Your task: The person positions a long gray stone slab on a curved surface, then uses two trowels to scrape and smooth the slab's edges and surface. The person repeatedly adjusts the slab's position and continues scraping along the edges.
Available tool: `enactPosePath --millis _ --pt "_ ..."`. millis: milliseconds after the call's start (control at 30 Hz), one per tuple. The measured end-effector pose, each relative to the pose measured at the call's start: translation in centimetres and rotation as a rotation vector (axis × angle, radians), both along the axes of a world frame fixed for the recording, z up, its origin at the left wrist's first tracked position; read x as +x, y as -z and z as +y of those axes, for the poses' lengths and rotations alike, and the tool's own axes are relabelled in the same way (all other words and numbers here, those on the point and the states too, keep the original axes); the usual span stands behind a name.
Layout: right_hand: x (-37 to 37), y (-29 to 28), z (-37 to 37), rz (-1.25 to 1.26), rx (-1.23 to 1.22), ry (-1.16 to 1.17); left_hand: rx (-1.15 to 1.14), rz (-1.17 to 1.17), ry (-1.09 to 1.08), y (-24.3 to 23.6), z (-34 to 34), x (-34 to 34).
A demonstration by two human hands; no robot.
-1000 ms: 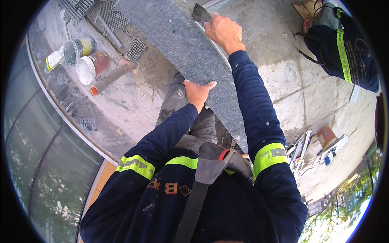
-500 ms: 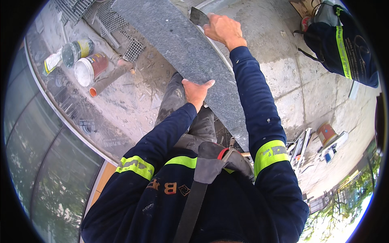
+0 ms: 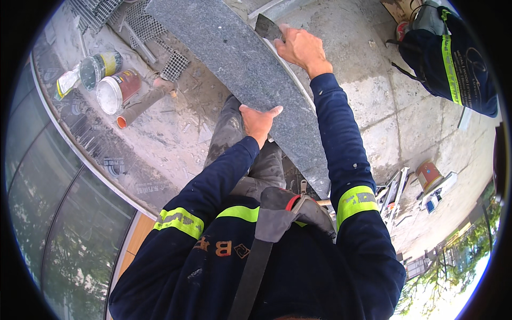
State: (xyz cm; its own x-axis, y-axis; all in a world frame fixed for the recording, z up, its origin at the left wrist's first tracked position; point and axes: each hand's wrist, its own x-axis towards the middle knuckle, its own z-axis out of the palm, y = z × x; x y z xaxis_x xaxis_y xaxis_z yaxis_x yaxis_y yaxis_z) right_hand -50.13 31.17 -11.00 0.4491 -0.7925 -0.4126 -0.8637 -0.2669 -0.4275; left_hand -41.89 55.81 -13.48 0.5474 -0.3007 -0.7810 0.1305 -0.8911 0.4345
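Note:
A long grey speckled stone slab (image 3: 229,58) runs slantwise from the far left down toward my lap. My left hand (image 3: 258,121) grips its near left edge, thumb lying on the top face and fingers curled out of sight. At the slab's far right edge, my right hand (image 3: 303,49) is closed round a putty knife (image 3: 268,28); its handle is hidden in my fist. The dark, wide blade points to the far left, beside a pale strip along that edge.
Two buckets, a white-lidded one (image 3: 110,96) and a dark green one (image 3: 95,71), lie at left near an orange-ended pipe (image 3: 133,109) and plastic grating (image 3: 175,65). A dark jacket (image 3: 445,64) is at far right. Another bucket (image 3: 428,176) stands among metal strips (image 3: 393,193).
My right hand and the putty knife have shifted slightly right and nearer to me along the slab's edge. My left hand keeps its grip in the same place.

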Motion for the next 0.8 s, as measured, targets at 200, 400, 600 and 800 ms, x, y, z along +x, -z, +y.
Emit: enactPosePath --millis 200,400,600,800 --pt "-2.8 0.2 0.9 0.004 0.067 0.017 -0.035 -0.025 0.035 1.3 0.7 0.3" --pt "-6.9 -2.8 1.8 0.104 0.110 -0.106 0.051 -0.075 0.099 0.1 0.3 0.3" --pt "-2.1 -2.6 -1.3 -0.012 -0.034 0.016 0.049 -0.005 0.068 0.3 0.1 0.4" --pt "0.1 0.3 -2.1 -0.065 -0.058 0.004 0.006 0.038 0.040 0.3 0.2 0.3"
